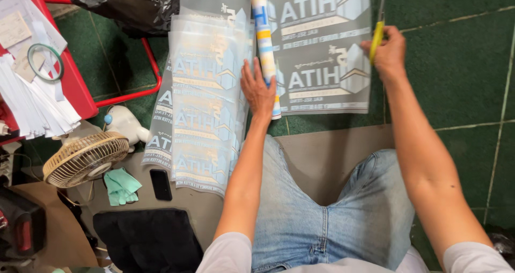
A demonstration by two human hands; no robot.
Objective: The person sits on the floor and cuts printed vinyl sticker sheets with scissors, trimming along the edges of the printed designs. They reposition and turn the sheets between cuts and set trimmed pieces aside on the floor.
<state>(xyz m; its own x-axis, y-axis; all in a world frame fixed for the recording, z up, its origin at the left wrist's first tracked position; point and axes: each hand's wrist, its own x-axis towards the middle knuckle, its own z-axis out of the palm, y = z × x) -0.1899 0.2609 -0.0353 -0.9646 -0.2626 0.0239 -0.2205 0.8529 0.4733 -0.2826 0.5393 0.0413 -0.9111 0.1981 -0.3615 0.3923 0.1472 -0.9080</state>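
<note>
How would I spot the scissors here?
Find the green floor, then the grey printed sheet lying on it. At the sheet's right edge the right hand grips the scissors: the only yellow-handled thing there.

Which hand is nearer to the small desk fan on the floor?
Left. The left hand presses on the printed roll, some way right of the fan. The right hand grips yellow-handled scissors at the sheet's far right edge, much farther off.

1 fan, 1 phone (black), 1 roll
</note>
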